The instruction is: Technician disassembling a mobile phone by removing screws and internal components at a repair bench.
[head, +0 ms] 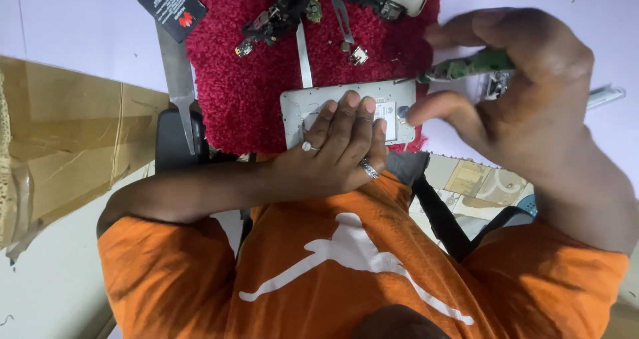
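The work in hand is on an opened phone: the left hand [339,146] lies flat, fingers spread and pressing down, on the grey phone frame [313,106], pinning it at the near edge of the red mat [246,79]; it clasps nothing, it only steadies; two rings show on its fingers

The right hand [526,93] pinches a green circuit board [476,64] between thumb and fingers, raised just above and beside the frame's right end, with its left tip nearly touching the frame's upper corner; a silvery piece [604,96] sticks out past the hand on the far side, perhaps a tool's handle, though the hand hides too much of it to be sure

Judging from this, the step is the handling of the board at the frame, either coming off it or going onto it, and the view does not settle which; either way the move from here calls for the frame to stay pinned, the board to be kept level and gripped by its edges, and its tip to be guided clear of the frame's rim without twisting

Farther up the mat lie loose black parts [276,16] and tweezers [341,16]; a flat metal blade [178,79] rests along the mat's left edge, below a black battery pack [163,3]; cardboard [66,133] sits well to the left on the white table [66,26]
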